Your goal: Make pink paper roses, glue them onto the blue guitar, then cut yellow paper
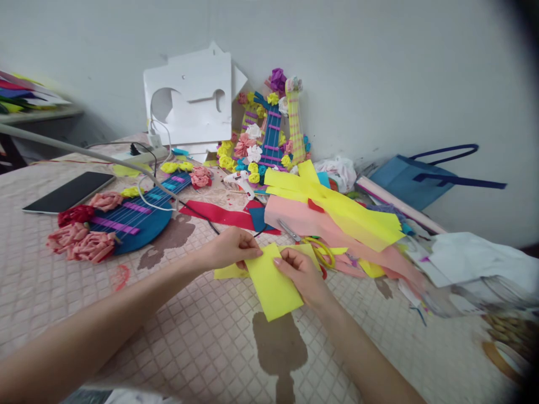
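Between my two hands is a piece of yellow crepe paper (275, 289), held above the table and slanting down toward me. My left hand (236, 248) pinches its upper left edge. My right hand (301, 272) grips the right edge, thumb lying on the front face. Behind it, another yellow strip (229, 272) shows at both sides. Just beyond my right hand lie scissors (322, 252) with yellow handles, partly covered by paper. Long yellow sheets (337, 210) and a pink sheet (298, 219) are heaped farther back.
A blue paper guitar (145, 230) with paper roses lies left, near a black tablet (69, 192). A white glue gun (240, 180) stands at the back with cords nearby. Decorated guitars (272, 134) lean against the wall. A blue bag (412, 182) and a tape roll (505, 359) are right.
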`<state>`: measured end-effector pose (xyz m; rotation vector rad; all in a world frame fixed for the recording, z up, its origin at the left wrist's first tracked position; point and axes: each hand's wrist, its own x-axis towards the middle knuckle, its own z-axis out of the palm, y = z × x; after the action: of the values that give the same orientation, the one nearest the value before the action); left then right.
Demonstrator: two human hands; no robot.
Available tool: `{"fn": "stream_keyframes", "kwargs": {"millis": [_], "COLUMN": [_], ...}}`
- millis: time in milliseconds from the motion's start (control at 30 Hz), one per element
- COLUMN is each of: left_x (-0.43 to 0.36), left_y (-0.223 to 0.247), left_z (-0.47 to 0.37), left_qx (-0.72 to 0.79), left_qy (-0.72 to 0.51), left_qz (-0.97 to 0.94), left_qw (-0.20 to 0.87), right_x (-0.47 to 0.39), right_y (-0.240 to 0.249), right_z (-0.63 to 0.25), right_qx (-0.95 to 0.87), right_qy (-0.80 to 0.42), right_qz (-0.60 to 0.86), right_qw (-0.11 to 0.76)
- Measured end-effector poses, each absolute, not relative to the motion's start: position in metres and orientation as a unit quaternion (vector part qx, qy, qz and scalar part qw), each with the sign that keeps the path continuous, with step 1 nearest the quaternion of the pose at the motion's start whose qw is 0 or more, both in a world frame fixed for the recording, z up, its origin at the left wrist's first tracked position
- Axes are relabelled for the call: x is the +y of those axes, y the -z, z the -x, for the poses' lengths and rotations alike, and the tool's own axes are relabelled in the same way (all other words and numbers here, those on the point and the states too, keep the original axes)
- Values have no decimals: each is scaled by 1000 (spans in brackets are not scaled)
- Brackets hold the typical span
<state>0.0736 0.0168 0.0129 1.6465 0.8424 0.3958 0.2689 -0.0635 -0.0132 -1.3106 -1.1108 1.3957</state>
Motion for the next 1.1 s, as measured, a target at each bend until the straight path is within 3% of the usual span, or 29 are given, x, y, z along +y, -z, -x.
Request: {"fn": "stream_keyframes", "kwargs": {"millis": [1100], "left_x": [18], "left_y": [-5], "left_z": [-76], "left_qx": [342], "left_qy": [-171], "left_qz": [-731], "left_qw": [566], "right_x": [-65], "right_y": [13], "right_z": [-271], "right_qx": [-491], "right_qy": [-566], "right_qz": [540], "right_qw": [384]}}
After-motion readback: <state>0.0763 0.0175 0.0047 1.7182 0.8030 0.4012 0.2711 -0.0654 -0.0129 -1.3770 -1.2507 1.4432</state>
